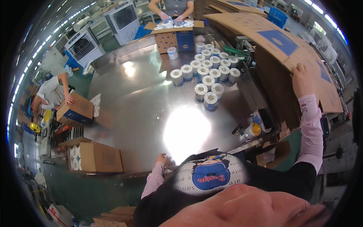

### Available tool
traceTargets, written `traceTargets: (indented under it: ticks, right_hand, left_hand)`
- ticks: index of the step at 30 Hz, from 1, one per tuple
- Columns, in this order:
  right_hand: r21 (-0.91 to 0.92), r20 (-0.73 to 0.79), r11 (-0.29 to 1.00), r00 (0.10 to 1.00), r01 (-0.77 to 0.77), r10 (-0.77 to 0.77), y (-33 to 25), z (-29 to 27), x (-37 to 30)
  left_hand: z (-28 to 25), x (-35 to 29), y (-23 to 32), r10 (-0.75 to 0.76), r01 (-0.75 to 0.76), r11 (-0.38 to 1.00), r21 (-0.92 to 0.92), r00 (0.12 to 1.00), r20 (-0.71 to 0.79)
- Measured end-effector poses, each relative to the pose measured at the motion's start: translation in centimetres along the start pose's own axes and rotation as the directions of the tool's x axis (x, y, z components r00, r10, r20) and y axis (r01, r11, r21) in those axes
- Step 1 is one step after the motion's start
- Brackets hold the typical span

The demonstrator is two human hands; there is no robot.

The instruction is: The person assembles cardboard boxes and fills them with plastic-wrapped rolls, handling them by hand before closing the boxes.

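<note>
Gripping a large cardboard sheet (300,53) by its edge with the right hand (304,80), with the left hand (162,158) at the metal table (124,109). Facing upright rolls (203,72) clustered near an open carton (166,41).

Rolls (203,72) stand on the table (128,104), left of the cardboard sheets (279,41).

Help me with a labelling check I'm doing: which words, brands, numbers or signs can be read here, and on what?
Wording itself is not copied out here.
Shirt front: lettering partly legible, on the blue patch and around it.
Flat cardboard: print on blue panels, too small to read.
Wrapped rolls: labels too small.
Far carton: print on its sides, too blurred.
</note>
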State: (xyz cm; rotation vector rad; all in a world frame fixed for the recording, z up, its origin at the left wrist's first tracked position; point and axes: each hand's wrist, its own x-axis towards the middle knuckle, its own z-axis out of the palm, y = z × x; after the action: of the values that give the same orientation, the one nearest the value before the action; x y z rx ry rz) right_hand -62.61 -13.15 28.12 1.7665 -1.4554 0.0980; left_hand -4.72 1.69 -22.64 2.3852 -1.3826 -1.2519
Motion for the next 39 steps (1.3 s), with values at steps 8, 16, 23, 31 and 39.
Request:
traceTargets:
  ticks: [8, 16, 23, 31, 39]
  right_hand:
    - [0.563, -0.204, 0.775, 0.957, 0.286, -0.205, -8.9, -4.3, 3.6]
    - [0.921, 0.047, 0.308, 0.716, 0.239, -0.696, -17.1, -4.9, 3.7]
    - [0.899, -0.215, -0.296, 0.264, -0.322, -0.94, -26.0, -0.4, -0.5]
    - [0.99, -0.026, -0.104, 0.601, -0.095, -0.799, -21.5, 1.3, 2.0]
    - [0.902, 0.411, 0.1, 0.767, -0.42, -0.493, -19.0, 3.6, 3.5]
  left_hand:
    - [-12.5, 2.6, 12.8, 0.319, -0.578, 0.706, -0.41, 0.775, -0.545]
    - [-27.2, -5.6, 19.6, 0.007, -0.807, 0.334, -0.486, 0.518, -0.855]
    - [-27.7, -5.6, 15.5, -0.09, -0.786, 0.387, -0.482, 0.488, -0.868]
    - [-26.7, -13.3, 17.5, 0.101, -0.677, 0.259, -0.689, 0.728, -0.678]
    - [-34.3, -15.7, 14.2, 0.643, -0.474, 0.568, -0.673, 0.766, 0.004]
